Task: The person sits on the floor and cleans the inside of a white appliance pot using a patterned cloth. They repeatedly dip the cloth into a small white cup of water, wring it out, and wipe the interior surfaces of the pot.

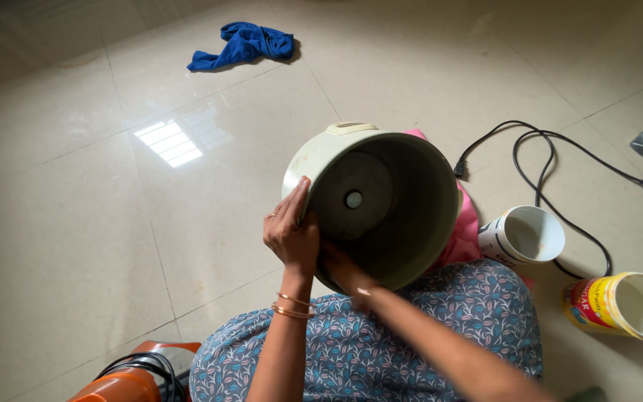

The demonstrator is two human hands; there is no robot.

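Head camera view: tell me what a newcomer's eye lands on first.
The cream cooker body tipped on its side at centre, its open mouth facing the camera; the left hand grips its rim while the right hand reaches inside. Next, the crumpled blue cloth on the floor at upper left, and the black power cord looping at right.

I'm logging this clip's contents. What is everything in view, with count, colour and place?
Cooker body: one, cream, tilted on its side at centre, opening toward the camera.
Pink cloth: one, under the cooker.
Blue cloth: one, floor, top left.
Cord: one, black, floor, right.
White cup: one, on its side, right of cooker.
Yellow tin: one, on its side, lower right.
Orange appliance: one, bottom left.
Left hand: on the cooker's rim.
Right hand: inside the cooker.
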